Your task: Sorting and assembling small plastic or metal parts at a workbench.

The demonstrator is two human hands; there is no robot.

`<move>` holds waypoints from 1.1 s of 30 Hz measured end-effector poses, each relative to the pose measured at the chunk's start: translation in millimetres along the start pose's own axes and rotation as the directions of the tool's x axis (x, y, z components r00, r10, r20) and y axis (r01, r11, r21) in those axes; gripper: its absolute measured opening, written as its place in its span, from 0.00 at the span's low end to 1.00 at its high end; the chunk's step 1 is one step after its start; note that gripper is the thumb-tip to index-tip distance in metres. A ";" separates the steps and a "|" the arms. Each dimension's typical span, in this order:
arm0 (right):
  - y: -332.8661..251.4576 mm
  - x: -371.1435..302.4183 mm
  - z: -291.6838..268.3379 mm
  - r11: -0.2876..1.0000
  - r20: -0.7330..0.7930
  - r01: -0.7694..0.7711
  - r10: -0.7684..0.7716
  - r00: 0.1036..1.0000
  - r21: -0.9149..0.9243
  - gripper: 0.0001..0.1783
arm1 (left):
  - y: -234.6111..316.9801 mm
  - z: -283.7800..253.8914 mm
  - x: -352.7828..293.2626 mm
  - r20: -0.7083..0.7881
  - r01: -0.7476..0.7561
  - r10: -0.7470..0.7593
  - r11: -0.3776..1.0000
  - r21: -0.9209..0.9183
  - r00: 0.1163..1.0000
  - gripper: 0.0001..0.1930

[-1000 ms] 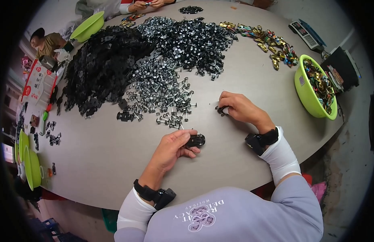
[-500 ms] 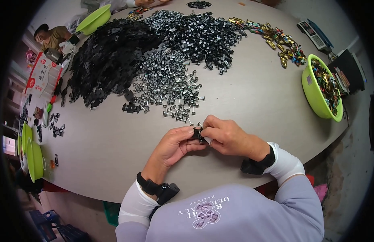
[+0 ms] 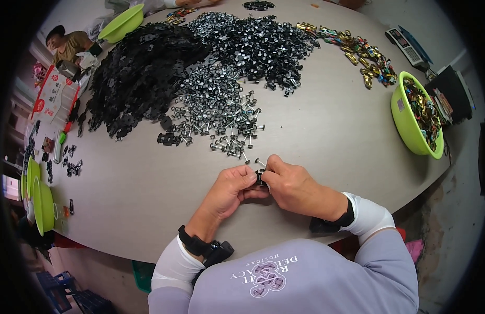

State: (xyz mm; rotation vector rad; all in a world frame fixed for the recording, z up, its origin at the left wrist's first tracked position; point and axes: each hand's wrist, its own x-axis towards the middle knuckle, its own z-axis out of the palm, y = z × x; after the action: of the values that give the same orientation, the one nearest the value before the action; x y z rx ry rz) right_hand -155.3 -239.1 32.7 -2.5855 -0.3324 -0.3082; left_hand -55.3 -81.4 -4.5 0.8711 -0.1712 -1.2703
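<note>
Close in front of my body, a small black toy car chassis is pinched by my left hand, thumb on top and fingers curled beneath. My right hand is closed against the same piece, thumb and fingertips pressed on its right side and partly covering it. A wheel axle with a thin silver rod shows just beyond my right fingertips; whether it is held or lies on the table I cannot tell. Ahead of my hands spreads a heap of wheel axles with black wheels.
A large pile of black chassis pieces lies at the far left. Gold and coloured car bodies lie far right, near a green basin full of more. A scale stands behind it. Someone sits across at the left.
My right hand has turned slightly and closed in over the chassis, hiding more of it. My left hand has barely moved.
</note>
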 end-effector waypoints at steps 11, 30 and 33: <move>-4.9 5.9 0.2 0.970 -0.142 0.105 -0.075 0.987 0.218 0.19 | 9.7 14.8 -9.8 -0.057 -0.140 0.152 0.975 0.174 0.987 0.08; 49.4 23.7 -13.6 0.954 0.087 -0.041 0.016 0.996 0.295 0.14 | 6.7 -79.5 -312.8 -0.807 0.669 0.087 0.511 0.539 0.584 0.16; 40.7 29.2 3.5 0.978 0.142 0.132 -0.155 0.978 0.159 0.13 | 33.4 -66.7 -297.1 -0.694 0.485 0.252 0.557 0.674 0.674 0.12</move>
State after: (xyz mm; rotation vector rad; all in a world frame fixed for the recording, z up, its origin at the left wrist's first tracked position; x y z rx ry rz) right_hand -115.3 -266.4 19.2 -2.4474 -0.5774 -0.1286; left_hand -90.7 212.8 73.1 2.2467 -0.0376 -0.8035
